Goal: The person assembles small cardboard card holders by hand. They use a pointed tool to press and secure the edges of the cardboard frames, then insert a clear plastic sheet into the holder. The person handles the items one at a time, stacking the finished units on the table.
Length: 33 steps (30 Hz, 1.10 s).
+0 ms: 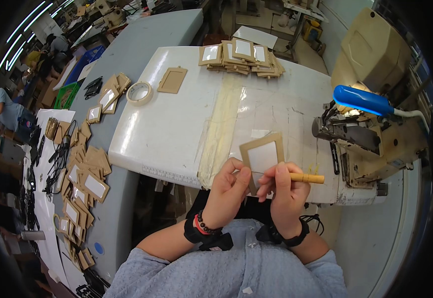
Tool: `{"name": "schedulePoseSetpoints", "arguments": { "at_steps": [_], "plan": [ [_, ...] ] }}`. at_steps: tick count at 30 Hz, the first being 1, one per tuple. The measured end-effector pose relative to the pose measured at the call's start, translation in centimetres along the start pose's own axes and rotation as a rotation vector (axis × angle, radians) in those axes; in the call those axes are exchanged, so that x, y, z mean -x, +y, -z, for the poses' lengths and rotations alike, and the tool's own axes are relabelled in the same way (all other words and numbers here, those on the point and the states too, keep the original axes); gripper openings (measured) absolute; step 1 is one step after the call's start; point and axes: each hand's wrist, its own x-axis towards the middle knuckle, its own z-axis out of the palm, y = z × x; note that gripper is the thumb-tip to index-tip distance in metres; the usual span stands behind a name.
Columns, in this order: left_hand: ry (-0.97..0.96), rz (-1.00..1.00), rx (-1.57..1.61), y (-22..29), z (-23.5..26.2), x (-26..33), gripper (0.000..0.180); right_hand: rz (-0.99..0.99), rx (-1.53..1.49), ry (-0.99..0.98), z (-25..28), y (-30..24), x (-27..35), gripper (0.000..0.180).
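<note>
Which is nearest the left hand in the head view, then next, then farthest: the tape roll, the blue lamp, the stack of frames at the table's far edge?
From the left hand:
1. Tape roll, up and to the left on the white table.
2. Stack of frames, far edge, straight ahead.
3. Blue lamp, far right, over the sewing machine.

At the near edge of the white tabletop, the left hand pinches the lower left corner of a tan frame piece with a white window, while the right hand is closed around a wooden-handled tool laid against its lower edge. A sewing machine stands just to the right. Farther off lie a tape roll, a plain tan frame and a stack of like frames.
</note>
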Motion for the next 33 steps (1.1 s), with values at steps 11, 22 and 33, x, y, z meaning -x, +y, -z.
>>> {"name": "schedulePoseSetpoints", "arguments": {
  "at_steps": [11,22,33],
  "plan": [
    [0.104,0.248,-0.181,2.7,0.2,-0.1,0.027,0.205,0.363,-0.127,1.0,0.0,-0.3,0.013],
    [0.153,0.052,0.004,2.0,0.2,1.5,0.024,0.844,0.666,-0.336,1.6,0.3,0.8,0.024],
    [0.185,0.016,-0.033,2.3,-0.1,1.8,0.025,0.879,0.659,-0.4,1.3,0.5,0.4,0.026]
  ]
}}
